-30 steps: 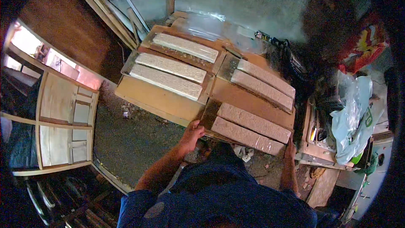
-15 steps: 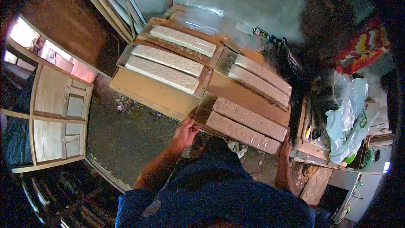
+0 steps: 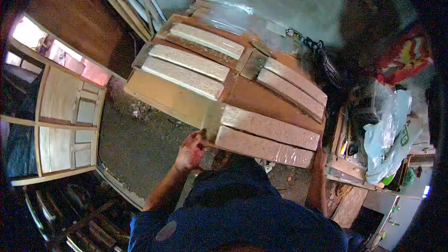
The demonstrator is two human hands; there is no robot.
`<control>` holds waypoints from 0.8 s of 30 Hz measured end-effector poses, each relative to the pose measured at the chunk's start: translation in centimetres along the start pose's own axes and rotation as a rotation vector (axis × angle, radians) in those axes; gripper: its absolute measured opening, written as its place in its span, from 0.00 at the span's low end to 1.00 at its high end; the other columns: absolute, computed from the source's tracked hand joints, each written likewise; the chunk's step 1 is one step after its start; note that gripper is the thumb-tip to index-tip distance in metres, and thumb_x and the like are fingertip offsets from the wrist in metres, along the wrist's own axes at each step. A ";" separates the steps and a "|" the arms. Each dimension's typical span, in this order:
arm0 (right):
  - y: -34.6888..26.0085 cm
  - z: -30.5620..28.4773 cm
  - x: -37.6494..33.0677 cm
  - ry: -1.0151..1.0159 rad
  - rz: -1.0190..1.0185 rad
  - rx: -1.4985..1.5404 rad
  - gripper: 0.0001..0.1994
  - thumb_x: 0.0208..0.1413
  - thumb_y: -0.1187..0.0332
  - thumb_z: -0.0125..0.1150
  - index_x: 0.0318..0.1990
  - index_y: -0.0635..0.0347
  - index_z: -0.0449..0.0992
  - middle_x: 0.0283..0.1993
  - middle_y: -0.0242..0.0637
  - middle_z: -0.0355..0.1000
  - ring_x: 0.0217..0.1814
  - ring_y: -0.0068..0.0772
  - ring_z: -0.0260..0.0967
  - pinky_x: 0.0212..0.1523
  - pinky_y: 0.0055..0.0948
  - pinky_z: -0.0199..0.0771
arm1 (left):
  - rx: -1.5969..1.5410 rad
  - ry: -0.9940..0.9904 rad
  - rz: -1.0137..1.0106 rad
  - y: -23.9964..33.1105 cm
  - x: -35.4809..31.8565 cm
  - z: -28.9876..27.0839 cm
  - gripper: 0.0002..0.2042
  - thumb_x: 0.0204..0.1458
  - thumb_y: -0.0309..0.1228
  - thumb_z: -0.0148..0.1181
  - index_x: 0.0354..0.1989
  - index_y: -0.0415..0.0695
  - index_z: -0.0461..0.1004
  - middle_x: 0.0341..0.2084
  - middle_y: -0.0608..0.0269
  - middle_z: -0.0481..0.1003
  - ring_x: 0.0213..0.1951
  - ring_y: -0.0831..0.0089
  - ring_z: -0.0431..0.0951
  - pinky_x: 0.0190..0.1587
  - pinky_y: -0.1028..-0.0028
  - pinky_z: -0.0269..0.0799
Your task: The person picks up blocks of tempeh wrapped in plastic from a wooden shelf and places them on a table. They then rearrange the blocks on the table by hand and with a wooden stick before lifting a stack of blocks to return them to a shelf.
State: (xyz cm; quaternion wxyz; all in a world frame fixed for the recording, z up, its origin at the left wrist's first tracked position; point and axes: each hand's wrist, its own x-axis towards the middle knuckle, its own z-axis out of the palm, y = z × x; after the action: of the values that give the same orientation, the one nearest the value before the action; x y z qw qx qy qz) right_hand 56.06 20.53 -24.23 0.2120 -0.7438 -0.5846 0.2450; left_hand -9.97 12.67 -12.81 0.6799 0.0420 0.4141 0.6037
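Gripping the near edge of the wooden panel [image 3: 186, 98], the left hand [image 3: 189, 151] and right hand [image 3: 320, 158] now hold it higher and nearer the body than before, above the gravel floor [image 3: 135, 158].

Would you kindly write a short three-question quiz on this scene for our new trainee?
1. True or false: the left hand grips the near left edge of the wooden panel.
2. How many pale slats lie on the panel?
3. The right hand is at the panel's: A) far edge B) near right corner C) middle.

Key: 1 true; 2 seven; 3 B.
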 end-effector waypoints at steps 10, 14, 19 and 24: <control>-34.0 5.6 -0.1 -0.354 0.155 0.549 0.26 0.68 0.51 0.40 0.57 0.65 0.72 0.50 0.44 0.74 0.51 0.41 0.68 0.52 0.38 0.67 | -0.155 0.266 0.424 7.0 -11.8 -1.0 0.21 0.57 0.35 0.60 0.57 0.38 0.68 0.53 0.59 0.73 0.56 0.65 0.71 0.61 0.65 0.64; -38.1 6.3 3.9 -0.541 -0.081 0.561 0.28 0.67 0.48 0.45 0.56 0.69 0.70 0.51 0.42 0.72 0.50 0.33 0.69 0.51 0.32 0.69 | -0.226 0.359 0.653 3.6 -14.2 -1.5 0.20 0.59 0.35 0.56 0.57 0.38 0.68 0.50 0.58 0.75 0.52 0.65 0.75 0.57 0.66 0.69; -41.6 8.1 11.4 -0.713 -0.239 0.495 0.21 0.67 0.60 0.44 0.60 0.66 0.67 0.59 0.40 0.68 0.58 0.37 0.65 0.61 0.34 0.63 | -0.323 0.498 0.761 0.4 -13.0 1.3 0.22 0.58 0.36 0.58 0.57 0.38 0.68 0.50 0.58 0.76 0.50 0.66 0.77 0.56 0.65 0.71; -46.2 9.9 14.9 -0.866 -0.118 0.683 0.15 0.65 0.68 0.46 0.54 0.66 0.71 0.53 0.37 0.71 0.54 0.31 0.68 0.54 0.30 0.68 | -0.418 0.615 0.856 -2.7 -12.4 3.7 0.25 0.56 0.37 0.61 0.58 0.39 0.66 0.52 0.58 0.74 0.52 0.65 0.75 0.56 0.65 0.71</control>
State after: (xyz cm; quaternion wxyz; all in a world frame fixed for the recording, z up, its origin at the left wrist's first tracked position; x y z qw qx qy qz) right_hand 17.59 45.82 -5.98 0.1948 -0.4301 -0.5464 0.6918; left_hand -4.69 3.02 -5.55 0.2165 -0.1072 0.4109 0.8791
